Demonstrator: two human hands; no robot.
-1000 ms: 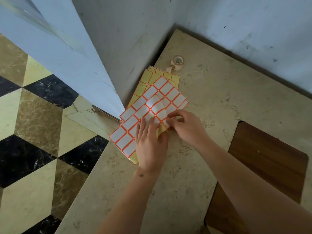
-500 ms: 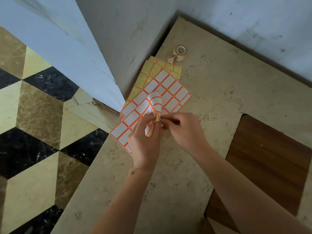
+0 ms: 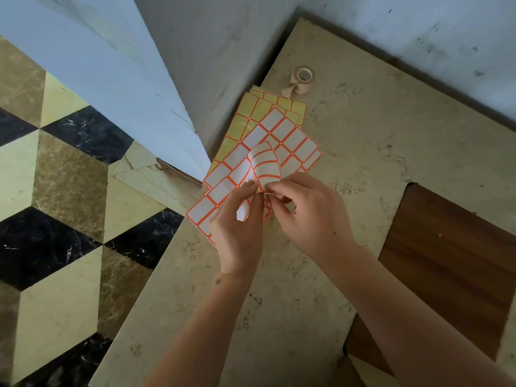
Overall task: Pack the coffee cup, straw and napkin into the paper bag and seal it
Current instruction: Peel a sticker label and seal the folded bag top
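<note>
A stack of label sticker sheets [image 3: 290,141], white labels with orange borders on yellow backing, lies on the beige stone counter [image 3: 279,317] near the wall corner. My left hand [image 3: 237,233] pinches the near edge of the top sheet and bends it upward. My right hand [image 3: 310,213] grips the curled strip of labels [image 3: 266,166] at the same spot. No coffee cup, straw, napkin or paper bag is in view.
A small roll of beige tape [image 3: 303,79] stands behind the sheets by the wall. A brown wooden inset [image 3: 452,269] sits in the counter at the right. The counter's left edge drops to a patterned tile floor [image 3: 55,219]. Grey walls [image 3: 391,23] close the corner.
The top sheet, flat a second ago, is now curled up higher between both hands. My left hand has gone from pressing flat on the sheets to pinching the edge.
</note>
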